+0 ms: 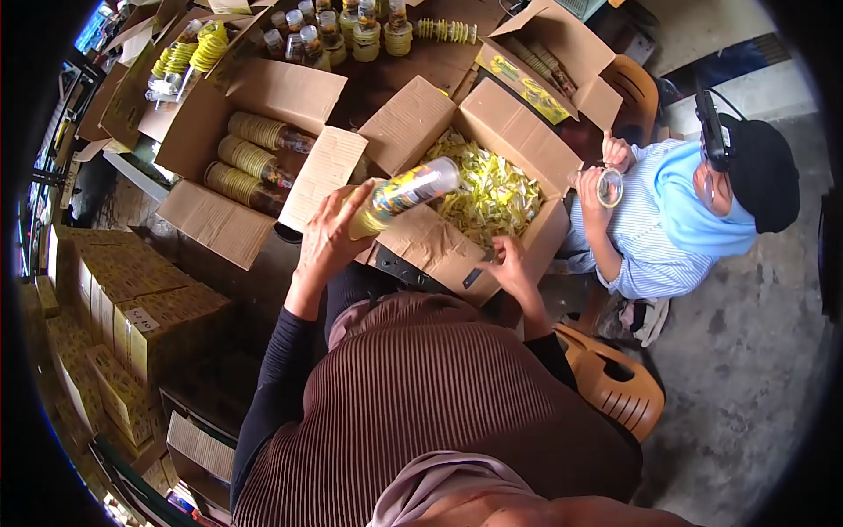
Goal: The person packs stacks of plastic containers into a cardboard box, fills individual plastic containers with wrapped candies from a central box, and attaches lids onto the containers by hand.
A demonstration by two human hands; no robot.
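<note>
My left hand [332,230] is wrapped round a clear plastic cup [406,193] with a colourful print. The cup is tilted, its clear end pointing up and right, over the near flap of an open cardboard box [544,237]. Inside that box lies a heap of small yellow-and-white sachets [487,189]. At the box's near edge is my right hand [512,268], thumb and fingers apart, with nothing visible in it. Whether it touches the cardboard I cannot tell.
Left stands an open carton [198,140] with stacks of yellow-rimmed cups [241,158]. More cups [329,35] stand on the table behind. A co-worker [676,220] sits at right, holding a clear round item [609,187]. Closed cartons [132,299] are piled at left; an orange chair [615,386] is lower right.
</note>
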